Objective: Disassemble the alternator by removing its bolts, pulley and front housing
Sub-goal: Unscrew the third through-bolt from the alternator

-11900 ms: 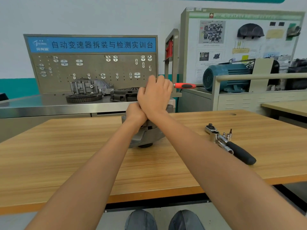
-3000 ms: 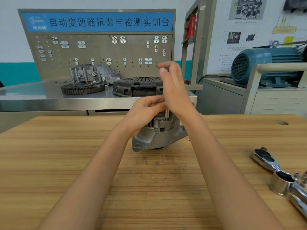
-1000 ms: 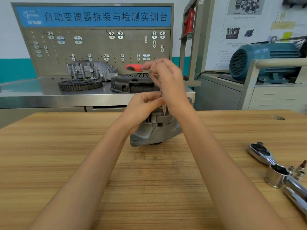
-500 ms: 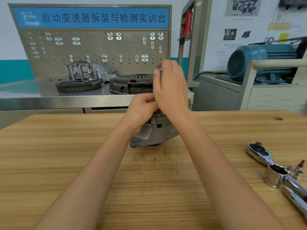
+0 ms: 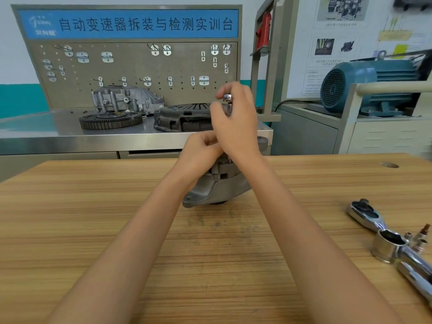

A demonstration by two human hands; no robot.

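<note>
The alternator (image 5: 217,185) stands mid-table (image 5: 93,230), mostly hidden behind both wrists. The left hand (image 5: 201,153) rests on its top with fingers curled; what they grip cannot be told. Above it, the right hand (image 5: 236,122) is raised, fingertips pinching the shiny head of a tool (image 5: 227,98). A ratchet (image 5: 364,213) lies near the table's right edge, sockets (image 5: 418,239) just beside it.
</note>
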